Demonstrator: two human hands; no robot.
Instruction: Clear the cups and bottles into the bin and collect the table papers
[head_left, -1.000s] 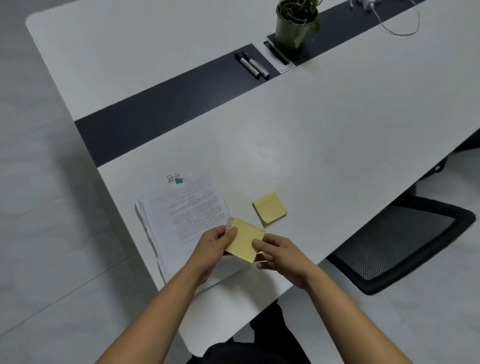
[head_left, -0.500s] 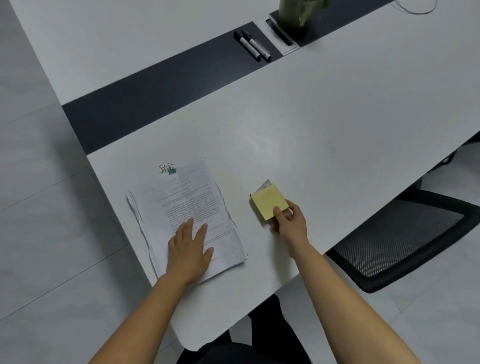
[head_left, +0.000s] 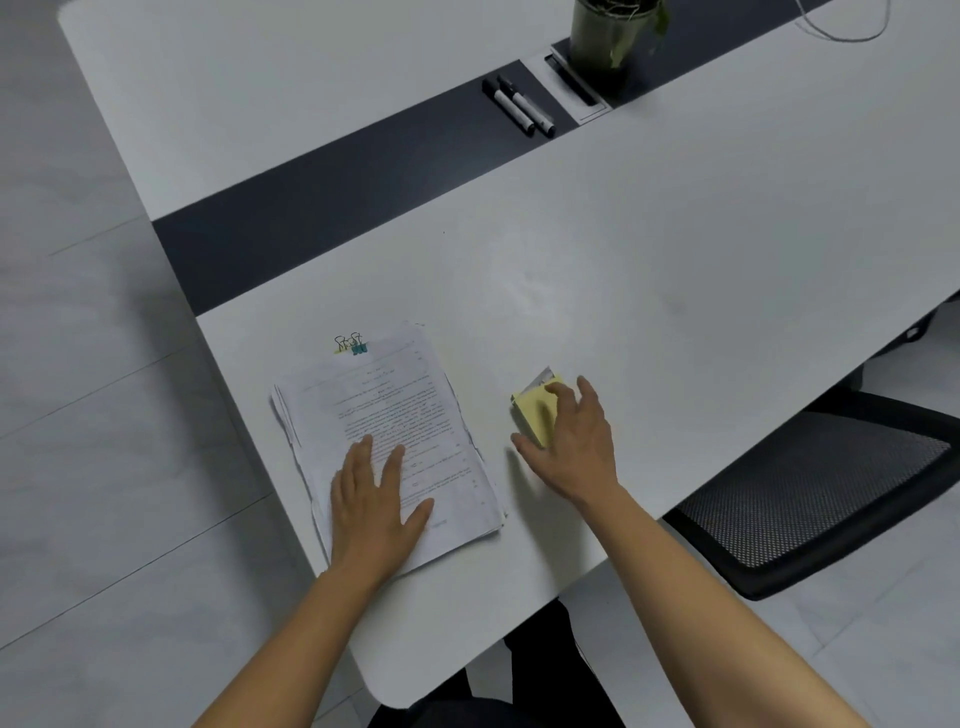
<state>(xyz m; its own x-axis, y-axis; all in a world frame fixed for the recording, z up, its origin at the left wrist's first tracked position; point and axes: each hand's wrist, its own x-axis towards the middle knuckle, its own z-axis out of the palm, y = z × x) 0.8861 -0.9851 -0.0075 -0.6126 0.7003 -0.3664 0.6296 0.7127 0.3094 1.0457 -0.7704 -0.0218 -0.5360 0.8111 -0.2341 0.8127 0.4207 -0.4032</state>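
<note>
Left grip (head_left: 376, 499): released, palm down, fingers straight and together, lying flat on the near half of the paper stack (head_left: 395, 410). The stack is on the white surface (head_left: 675, 260), right under this grip and running out past the fingertips. Its sheets are loosely squared and its edges ragged. Printed text on the top sheet is too small to read. Binder clips (head_left: 352, 344), teal and yellow, are on the stack's far edge, well beyond the left fingertips.

Right grip (head_left: 571, 447): palm down over the yellow sticky pad (head_left: 535, 413), fingers loosely bent and spread across its right part, thumb by its near-left corner. Cannot tell whether it grasps the pad or only rests on it. The pad lies flat on the surface, half covered by the grip, its left part showing. A grey corner of something (head_left: 540, 375) sticks out from under the pad just beyond the fingertips; cannot tell what it is.

The stack and the pad are apart, with bare surface between the two grips.

Far beyond both grips a dark strip (head_left: 311, 208) crosses the surface. Two markers (head_left: 519, 106) lie side by side on it. A cable hatch (head_left: 576, 85) is just right of them, and a potted plant (head_left: 605, 36) is beside that. A thin cable (head_left: 841, 26) is at the far right. A black mesh chair (head_left: 821, 493) is to the right of the right grip, off the surface edge. Grey tiled floor (head_left: 78, 415) is left of the left grip.
</note>
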